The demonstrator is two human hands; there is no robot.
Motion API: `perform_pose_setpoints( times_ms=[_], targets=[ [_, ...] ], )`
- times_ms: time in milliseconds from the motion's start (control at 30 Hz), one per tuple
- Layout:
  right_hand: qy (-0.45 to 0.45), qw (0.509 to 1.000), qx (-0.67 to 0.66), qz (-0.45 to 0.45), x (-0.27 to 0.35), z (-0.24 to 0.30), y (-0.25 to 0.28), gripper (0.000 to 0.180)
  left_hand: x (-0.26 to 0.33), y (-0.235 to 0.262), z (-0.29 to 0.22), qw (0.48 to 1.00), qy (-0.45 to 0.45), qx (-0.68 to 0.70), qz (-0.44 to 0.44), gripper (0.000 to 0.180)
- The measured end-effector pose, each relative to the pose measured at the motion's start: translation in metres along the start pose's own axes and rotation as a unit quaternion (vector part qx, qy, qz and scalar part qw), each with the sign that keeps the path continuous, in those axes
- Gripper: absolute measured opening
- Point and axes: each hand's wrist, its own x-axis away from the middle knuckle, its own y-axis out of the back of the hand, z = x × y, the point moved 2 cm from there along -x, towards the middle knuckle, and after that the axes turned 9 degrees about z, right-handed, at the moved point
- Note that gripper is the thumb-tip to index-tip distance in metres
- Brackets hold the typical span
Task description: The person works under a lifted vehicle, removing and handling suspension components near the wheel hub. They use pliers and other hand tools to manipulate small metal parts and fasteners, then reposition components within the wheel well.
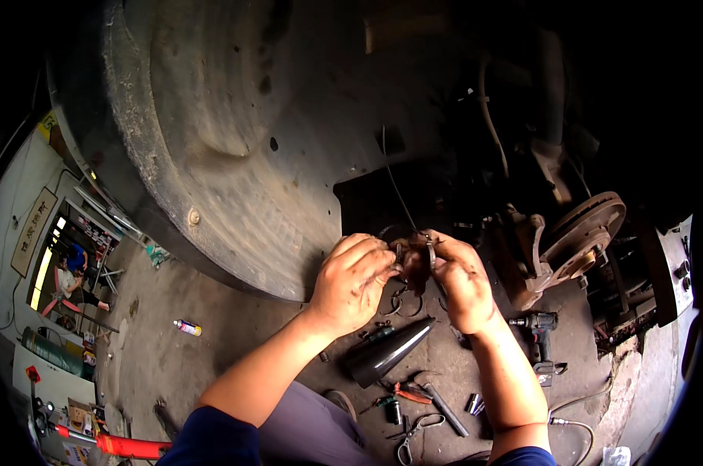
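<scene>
In front of the wheel arch, my left hand and my right hand come close together, both smeared with dark grease. Right-hand fingers pinch a narrow metal band. My left fingers are closed too, but what they grip is small and mostly hidden. Between the hands shows a dark, greasy part, too shadowed to name. A thin wire-like strip rises from there. Below, on the floor, are loose ring-shaped clamps and a glossy black cone lying on its side.
A brake disc hangs at right, beside the wheel arch liner. On the floor are a cordless impact wrench, red-handled pliers, scissors and a spray can. A red bar lies lower left; people sit far left.
</scene>
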Motion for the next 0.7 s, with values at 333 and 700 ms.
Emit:
perform_pose_setpoints(
  times_ms=[333, 700],
  targets=[
    [-0.107, 0.982, -0.138, -0.075, 0.0, 0.022, -0.006, 0.022, -0.006, 0.007, -0.004, 0.999, -0.014, -0.012, -0.03, 0.02],
    [0.1, 0.977, 0.164, -0.097, 0.01, 0.008, -0.042, 0.012, 0.004, -0.003, -0.009, 0.947, 0.152, 0.278, -0.051, 0.008]
  ],
)
